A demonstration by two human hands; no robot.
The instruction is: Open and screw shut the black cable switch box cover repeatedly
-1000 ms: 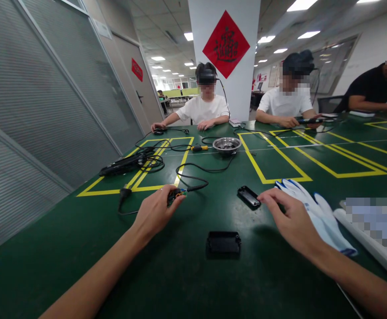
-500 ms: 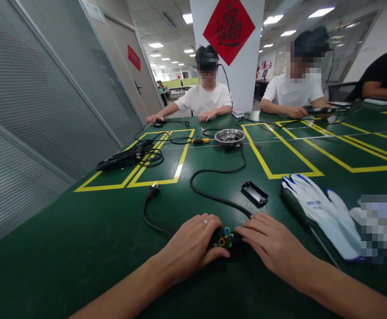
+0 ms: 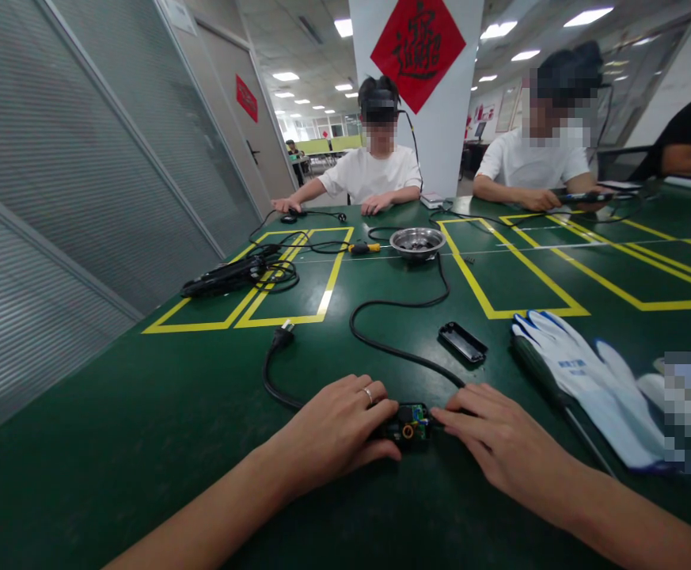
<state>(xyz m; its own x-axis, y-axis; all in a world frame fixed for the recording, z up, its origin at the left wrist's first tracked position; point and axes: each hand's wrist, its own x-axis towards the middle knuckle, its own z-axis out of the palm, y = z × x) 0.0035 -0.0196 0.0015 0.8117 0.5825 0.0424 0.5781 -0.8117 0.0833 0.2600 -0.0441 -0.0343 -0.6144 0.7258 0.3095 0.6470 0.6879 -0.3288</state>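
An opened power adapter (image 3: 415,418) lies on the green table in front of me, its circuit board and a copper coil exposed. My left hand (image 3: 345,423), with a ring on one finger, grips the left end of the black casing between thumb and fingers. At the opposite end, my right hand (image 3: 493,431) has its fingers closed on the black cord (image 3: 401,360) where it meets the casing. That cord winds away toward a metal bowl. Another cord with a two-pin plug (image 3: 283,336) leaves from the left side. The loose casing cover (image 3: 462,343) rests beyond my right hand.
White work gloves (image 3: 588,388) and a long dark-handled screwdriver (image 3: 538,368) lie at the right. Farther off are a metal bowl (image 3: 417,244), a yellow screwdriver (image 3: 364,248) and bundled black cables (image 3: 226,277). Two people in white shirts sit across the table (image 3: 113,443).
My left fingers have drawn back slightly to the left, showing more of the circuit board. My right hand stays at the cord end. The whole view has shifted a little.
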